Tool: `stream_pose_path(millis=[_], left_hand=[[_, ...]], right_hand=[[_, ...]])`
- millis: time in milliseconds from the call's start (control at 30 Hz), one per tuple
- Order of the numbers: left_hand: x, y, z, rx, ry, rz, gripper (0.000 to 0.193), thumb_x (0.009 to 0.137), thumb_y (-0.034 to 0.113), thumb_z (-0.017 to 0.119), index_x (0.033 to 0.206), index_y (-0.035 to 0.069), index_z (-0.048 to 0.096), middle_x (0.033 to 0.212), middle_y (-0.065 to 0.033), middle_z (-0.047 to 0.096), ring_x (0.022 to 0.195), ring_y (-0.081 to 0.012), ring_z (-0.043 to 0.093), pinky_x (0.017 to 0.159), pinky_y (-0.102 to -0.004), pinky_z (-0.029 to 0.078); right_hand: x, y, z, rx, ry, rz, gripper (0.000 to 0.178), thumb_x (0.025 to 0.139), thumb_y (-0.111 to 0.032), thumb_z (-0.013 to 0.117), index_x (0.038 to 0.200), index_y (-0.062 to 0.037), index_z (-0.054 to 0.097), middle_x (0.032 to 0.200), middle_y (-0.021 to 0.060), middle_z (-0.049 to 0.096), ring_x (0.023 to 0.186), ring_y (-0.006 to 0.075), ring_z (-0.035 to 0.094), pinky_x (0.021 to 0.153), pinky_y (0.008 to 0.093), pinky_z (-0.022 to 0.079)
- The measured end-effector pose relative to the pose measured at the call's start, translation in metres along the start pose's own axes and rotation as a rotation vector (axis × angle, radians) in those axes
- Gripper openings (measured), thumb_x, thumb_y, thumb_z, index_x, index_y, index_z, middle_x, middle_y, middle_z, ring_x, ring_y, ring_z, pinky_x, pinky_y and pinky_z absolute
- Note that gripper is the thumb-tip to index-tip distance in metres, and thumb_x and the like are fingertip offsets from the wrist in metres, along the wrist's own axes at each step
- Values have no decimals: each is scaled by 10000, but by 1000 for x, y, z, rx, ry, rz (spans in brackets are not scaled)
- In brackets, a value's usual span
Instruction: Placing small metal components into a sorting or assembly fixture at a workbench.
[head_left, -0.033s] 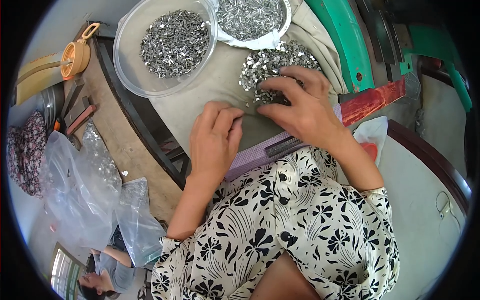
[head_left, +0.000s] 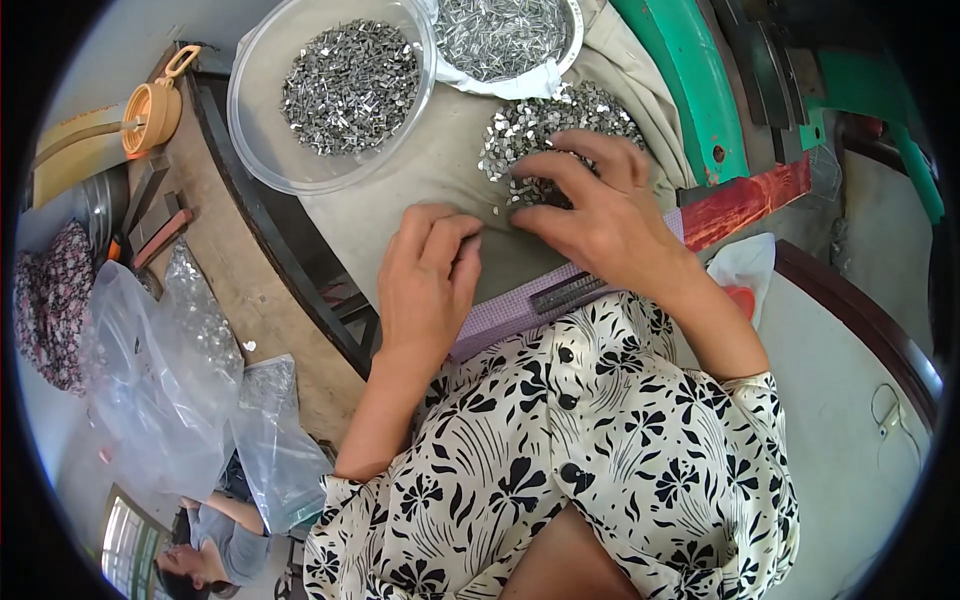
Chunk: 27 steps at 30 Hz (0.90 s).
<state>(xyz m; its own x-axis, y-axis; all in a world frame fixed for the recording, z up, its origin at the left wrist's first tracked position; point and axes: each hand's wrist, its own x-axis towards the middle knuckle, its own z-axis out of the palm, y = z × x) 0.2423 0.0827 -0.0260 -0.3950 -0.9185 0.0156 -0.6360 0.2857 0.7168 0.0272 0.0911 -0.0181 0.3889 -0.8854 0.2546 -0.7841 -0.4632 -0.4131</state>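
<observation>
A heap of small shiny metal pieces (head_left: 515, 130) lies on a beige cloth (head_left: 450, 150) in front of me. Over the near side of that heap, my right hand (head_left: 610, 205) hovers or rests with thumb and fingers curved and apart; whether a fingertip touches a piece is hard to see. To its left, just above the cloth, my left hand (head_left: 430, 270) is closed, thumb against bent fingers. What it pinches, if anything, is hidden. Beyond the hands stands a clear round plastic tub (head_left: 265, 165) with many dark metal pieces, beside a bowl (head_left: 575, 40) of thin silvery pins.
A green machine frame (head_left: 690, 90) borders the right of the cloth, with a red strip (head_left: 745, 200) below it. A black slotted bar (head_left: 570, 293) lies on purple checked cloth near me. Clear plastic bags (head_left: 165, 380) and an orange-capped container (head_left: 152, 118) are leftward; another person (head_left: 225, 550) sits behind.
My right hand's fingers have shifted slightly left and up over the heap. The left hand has moved a touch to the left, still closed.
</observation>
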Motion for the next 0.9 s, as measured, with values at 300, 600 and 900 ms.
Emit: stream_pose_path(millis=[300, 600, 900], left_hand=[[3, 0, 3, -66, 34, -108, 165, 818, 26, 706, 975, 65, 672, 993, -76, 604, 833, -295, 628, 724, -396, 501], [17, 2, 5, 30, 4, 34, 134, 820, 23, 726, 949, 55, 713, 917, -67, 609, 750, -242, 633, 664, -336, 498], [22, 1, 8, 17, -5, 14, 118, 788, 91, 744, 878, 79, 669, 872, -49, 592, 743, -269, 617, 670, -394, 485]], right_hand=[[11, -9, 4, -24, -37, 13, 110, 707, -158, 742, 796, -126, 685, 1194, -6, 614, 1213, 265, 485, 1012, 438, 322], [-56, -20, -16, 60, -51, 88, 161, 664, -187, 813, 795, -191, 719, 1152, -38, 648, 1173, 286, 476, 987, 417, 322], [-58, -17, -21, 123, -102, 166, 197, 666, -201, 819, 854, -205, 764, 1150, -19, 647, 1186, 321, 462, 991, 431, 329]])
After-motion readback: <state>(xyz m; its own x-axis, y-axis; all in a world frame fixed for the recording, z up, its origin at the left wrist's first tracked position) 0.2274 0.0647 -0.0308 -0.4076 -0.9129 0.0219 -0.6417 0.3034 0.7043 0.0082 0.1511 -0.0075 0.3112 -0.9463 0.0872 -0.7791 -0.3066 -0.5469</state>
